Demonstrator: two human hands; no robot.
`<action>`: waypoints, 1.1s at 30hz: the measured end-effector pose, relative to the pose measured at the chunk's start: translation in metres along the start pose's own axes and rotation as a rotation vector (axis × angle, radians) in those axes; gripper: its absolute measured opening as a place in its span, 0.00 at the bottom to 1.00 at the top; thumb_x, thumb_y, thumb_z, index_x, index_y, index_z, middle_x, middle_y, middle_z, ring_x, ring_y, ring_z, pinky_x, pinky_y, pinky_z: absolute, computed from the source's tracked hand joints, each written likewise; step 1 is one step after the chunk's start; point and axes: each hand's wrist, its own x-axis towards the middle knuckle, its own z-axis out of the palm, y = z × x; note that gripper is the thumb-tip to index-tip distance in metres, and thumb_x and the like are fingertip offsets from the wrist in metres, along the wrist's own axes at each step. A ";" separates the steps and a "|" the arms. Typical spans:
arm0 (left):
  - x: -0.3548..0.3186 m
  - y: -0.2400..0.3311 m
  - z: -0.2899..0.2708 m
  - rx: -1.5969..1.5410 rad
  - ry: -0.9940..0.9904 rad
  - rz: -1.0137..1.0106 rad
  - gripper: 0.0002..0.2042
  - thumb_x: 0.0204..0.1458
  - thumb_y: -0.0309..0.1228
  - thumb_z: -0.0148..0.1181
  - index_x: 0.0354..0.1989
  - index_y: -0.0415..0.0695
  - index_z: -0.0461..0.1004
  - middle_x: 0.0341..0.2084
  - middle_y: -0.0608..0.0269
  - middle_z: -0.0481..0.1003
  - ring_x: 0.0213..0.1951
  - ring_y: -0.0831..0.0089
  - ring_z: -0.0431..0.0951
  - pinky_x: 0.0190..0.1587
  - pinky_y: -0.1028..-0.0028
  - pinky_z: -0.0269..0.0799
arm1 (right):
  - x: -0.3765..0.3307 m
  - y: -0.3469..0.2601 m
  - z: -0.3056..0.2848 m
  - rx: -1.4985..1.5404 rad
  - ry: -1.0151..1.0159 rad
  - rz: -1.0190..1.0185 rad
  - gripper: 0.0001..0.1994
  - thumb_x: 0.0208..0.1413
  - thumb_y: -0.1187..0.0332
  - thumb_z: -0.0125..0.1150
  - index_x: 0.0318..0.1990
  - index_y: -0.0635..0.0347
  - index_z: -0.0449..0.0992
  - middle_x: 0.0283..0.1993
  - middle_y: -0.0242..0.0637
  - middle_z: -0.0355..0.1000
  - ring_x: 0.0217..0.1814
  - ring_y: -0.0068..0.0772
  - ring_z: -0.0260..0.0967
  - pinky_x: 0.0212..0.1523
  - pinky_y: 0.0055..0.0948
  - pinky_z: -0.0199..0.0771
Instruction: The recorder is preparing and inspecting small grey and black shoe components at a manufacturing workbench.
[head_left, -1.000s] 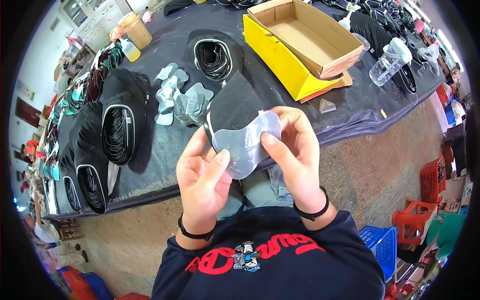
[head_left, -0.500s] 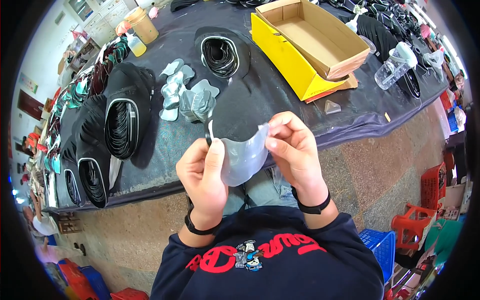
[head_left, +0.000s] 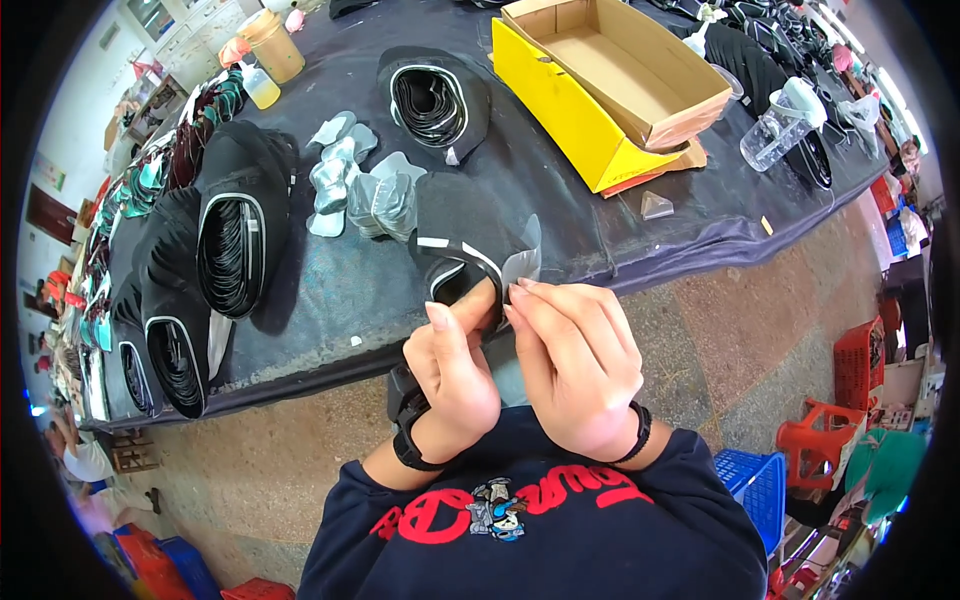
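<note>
A black fabric piece that looks like a shoe upper [head_left: 455,212] lies at the table's near edge, its light-trimmed opening toward me. My left hand [head_left: 452,380] is closed on the rim of this opening, with its fingers partly inside. At the right side of the rim, my right hand [head_left: 580,370] pinches a clear plastic sheet [head_left: 524,262] between thumb and fingers, against the black edge. Part of the sheet sticks up above my fingertips; the rest is hidden. Just beyond, to the left, lie stacks of similar clear plastic pieces [head_left: 385,200].
Nested black uppers stand in stacks at the left [head_left: 235,240] and behind [head_left: 432,105]. A yellow box [head_left: 560,110] with a cardboard tray sits at the back right, near a clear plastic cup [head_left: 770,140]. A blue crate [head_left: 750,490] and red stool [head_left: 815,440] are on the floor.
The clear sheet, earlier spread between both hands, has moved to the right side of the upper's rim. My left hand has let go of the sheet and gripped the rim.
</note>
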 end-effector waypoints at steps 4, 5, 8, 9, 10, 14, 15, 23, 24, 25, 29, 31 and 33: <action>-0.004 -0.004 0.001 0.033 0.029 0.009 0.31 0.61 0.44 0.28 0.39 0.21 0.68 0.31 0.49 0.74 0.33 0.70 0.74 0.37 0.77 0.67 | -0.002 0.001 0.000 -0.002 0.015 -0.024 0.10 0.35 0.83 0.61 0.31 0.73 0.73 0.32 0.43 0.71 0.30 0.38 0.68 0.30 0.29 0.71; -0.004 -0.005 0.000 0.049 -0.003 0.014 0.31 0.61 0.44 0.28 0.36 0.22 0.68 0.29 0.50 0.73 0.32 0.71 0.73 0.36 0.77 0.67 | -0.003 0.001 0.000 -0.004 0.024 -0.011 0.10 0.35 0.83 0.61 0.30 0.72 0.73 0.31 0.42 0.71 0.30 0.38 0.68 0.30 0.29 0.72; -0.006 -0.008 -0.004 0.025 -0.042 0.018 0.27 0.61 0.39 0.30 0.36 0.23 0.69 0.30 0.51 0.74 0.32 0.72 0.73 0.36 0.79 0.66 | -0.004 0.001 0.001 -0.002 0.035 0.022 0.09 0.34 0.83 0.61 0.29 0.70 0.73 0.30 0.41 0.71 0.29 0.38 0.68 0.30 0.29 0.72; -0.007 -0.008 -0.005 -0.028 -0.049 0.011 0.24 0.60 0.35 0.31 0.39 0.23 0.70 0.32 0.50 0.75 0.34 0.72 0.73 0.37 0.79 0.66 | -0.004 0.000 0.001 0.001 0.038 0.041 0.09 0.34 0.82 0.61 0.28 0.69 0.73 0.29 0.41 0.71 0.29 0.38 0.68 0.30 0.29 0.72; -0.008 -0.009 -0.006 -0.015 -0.049 0.015 0.24 0.60 0.35 0.31 0.39 0.23 0.70 0.32 0.50 0.75 0.34 0.72 0.73 0.37 0.79 0.66 | -0.003 0.000 0.001 0.002 0.037 0.041 0.09 0.34 0.82 0.61 0.28 0.69 0.73 0.29 0.41 0.71 0.29 0.38 0.68 0.30 0.29 0.72; -0.008 -0.009 -0.006 -0.014 -0.038 0.000 0.26 0.61 0.39 0.31 0.32 0.25 0.69 0.28 0.52 0.73 0.30 0.74 0.72 0.33 0.80 0.65 | -0.001 0.002 0.000 0.053 0.028 0.084 0.09 0.33 0.82 0.62 0.26 0.67 0.73 0.28 0.39 0.70 0.29 0.37 0.68 0.29 0.29 0.71; -0.008 -0.009 -0.006 0.017 -0.026 -0.011 0.29 0.61 0.43 0.30 0.25 0.26 0.67 0.25 0.53 0.71 0.27 0.74 0.71 0.31 0.79 0.65 | -0.001 0.002 0.000 0.074 0.017 0.101 0.08 0.32 0.82 0.62 0.26 0.66 0.73 0.28 0.39 0.71 0.28 0.37 0.68 0.29 0.28 0.71; -0.008 -0.011 -0.002 -0.113 0.085 0.003 0.25 0.60 0.37 0.33 0.31 0.22 0.71 0.26 0.51 0.73 0.28 0.75 0.71 0.30 0.80 0.63 | 0.002 0.003 -0.002 0.220 -0.041 0.228 0.08 0.34 0.81 0.61 0.26 0.64 0.73 0.28 0.37 0.71 0.28 0.35 0.69 0.29 0.27 0.70; -0.008 -0.011 -0.003 -0.163 0.087 0.013 0.22 0.60 0.32 0.35 0.33 0.22 0.71 0.25 0.54 0.73 0.25 0.79 0.68 0.28 0.82 0.58 | 0.002 0.003 -0.002 0.227 -0.039 0.235 0.07 0.35 0.81 0.61 0.26 0.64 0.74 0.28 0.37 0.72 0.29 0.35 0.69 0.30 0.27 0.70; -0.007 -0.012 -0.004 -0.149 0.071 0.018 0.22 0.60 0.32 0.35 0.33 0.22 0.71 0.25 0.54 0.73 0.25 0.79 0.68 0.28 0.82 0.58 | 0.002 0.003 -0.002 0.227 -0.039 0.234 0.07 0.35 0.81 0.61 0.26 0.64 0.74 0.28 0.37 0.72 0.29 0.35 0.69 0.30 0.27 0.70; -0.005 -0.013 -0.007 0.058 0.062 0.131 0.21 0.58 0.31 0.36 0.32 0.23 0.72 0.23 0.54 0.74 0.22 0.78 0.69 0.24 0.80 0.59 | 0.003 0.001 -0.002 0.232 -0.046 0.224 0.06 0.37 0.80 0.61 0.28 0.65 0.74 0.29 0.38 0.72 0.29 0.36 0.70 0.30 0.27 0.70; -0.005 -0.012 -0.007 0.136 0.023 0.174 0.20 0.57 0.31 0.36 0.32 0.24 0.72 0.23 0.53 0.74 0.21 0.76 0.70 0.24 0.79 0.61 | 0.003 -0.001 -0.003 0.214 -0.045 0.209 0.06 0.38 0.80 0.61 0.28 0.66 0.74 0.29 0.39 0.72 0.29 0.36 0.70 0.30 0.27 0.70; -0.005 -0.010 -0.006 0.239 0.012 0.247 0.25 0.60 0.35 0.33 0.26 0.23 0.71 0.21 0.55 0.72 0.24 0.78 0.68 0.28 0.80 0.60 | 0.003 -0.002 -0.004 0.202 -0.060 0.224 0.07 0.38 0.80 0.62 0.29 0.66 0.74 0.28 0.39 0.72 0.28 0.36 0.70 0.30 0.27 0.70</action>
